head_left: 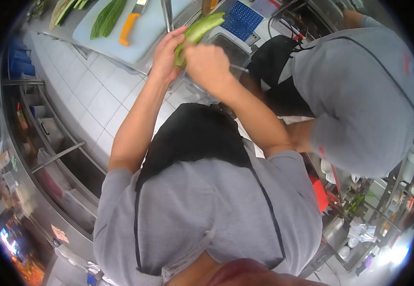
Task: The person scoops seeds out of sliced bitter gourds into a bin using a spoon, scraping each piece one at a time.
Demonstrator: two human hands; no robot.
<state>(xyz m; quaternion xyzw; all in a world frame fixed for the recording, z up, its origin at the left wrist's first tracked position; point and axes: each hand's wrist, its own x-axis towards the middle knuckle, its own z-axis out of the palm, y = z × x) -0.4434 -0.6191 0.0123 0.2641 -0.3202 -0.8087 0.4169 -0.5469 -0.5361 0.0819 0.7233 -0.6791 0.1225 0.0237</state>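
Note:
A long green vegetable point(202, 29), pale green along much of its side, is tilted up to the right in my left hand point(165, 53), whose fingers wrap round its lower part. My right hand point(207, 64) is closed against the near side of the vegetable. Motion blurs its fingers, and whatever they hold is hidden. Beyond my hands lies a pale cutting board point(145, 35). On it rest dark green ridged vegetables point(109, 20) and a knife with an orange handle point(129, 29).
A co-worker point(359, 90) in a grey shirt and black apron stands close on my right. Below my hands is a clear container point(199, 88). A blue perforated mat point(239, 20) lies beyond them. Metal shelving point(59, 157) stands at the left, over a tiled floor point(104, 95).

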